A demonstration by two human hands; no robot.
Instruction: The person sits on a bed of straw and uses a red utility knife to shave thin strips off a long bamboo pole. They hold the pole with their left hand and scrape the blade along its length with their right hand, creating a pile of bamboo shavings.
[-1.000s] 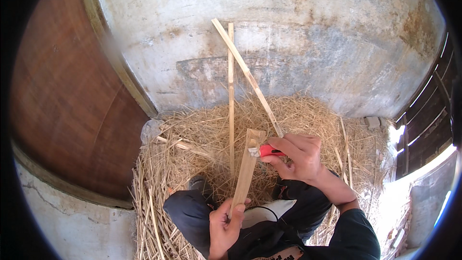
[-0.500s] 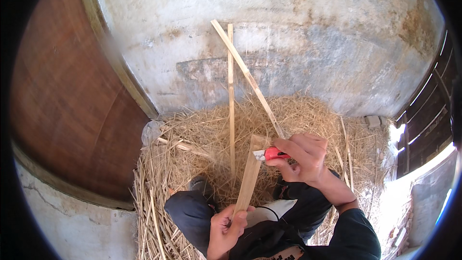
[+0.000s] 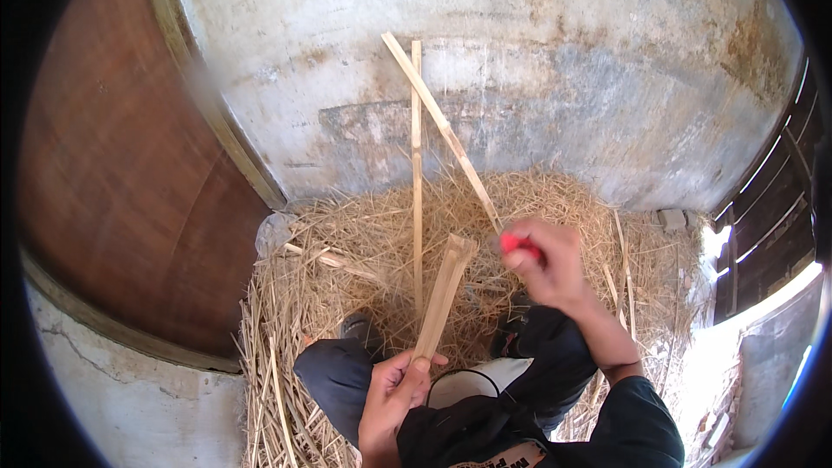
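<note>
My left hand (image 3: 397,386) is closed round the lower end of a flat bamboo strip (image 3: 445,295), which slants up and a little to the right between my knees. To the right of the strip's upper end, my right hand (image 3: 550,264) grips a red-handled utility knife (image 3: 522,248). Motion blurs that hand, and the knife's blade cannot be made out. Knife and strip are apart. Beyond them, two long bamboo strips lean on the wall: an upright one (image 3: 417,165) and a slanted one (image 3: 440,121) crossing over it.
Shavings and straw (image 3: 529,195) cover the floor around my feet. Split bamboo pieces (image 3: 269,407) lie at the left. A stained plaster wall (image 3: 555,78) rises ahead, a brown wooden panel (image 3: 130,182) stands on the left, and dark slats (image 3: 771,217) on the right. A grey block (image 3: 672,219) sits by the wall.
My right hand and the knife have come off the strip, moving up and to the right. The strip in my left hand has turned slightly and shifted a little left.
</note>
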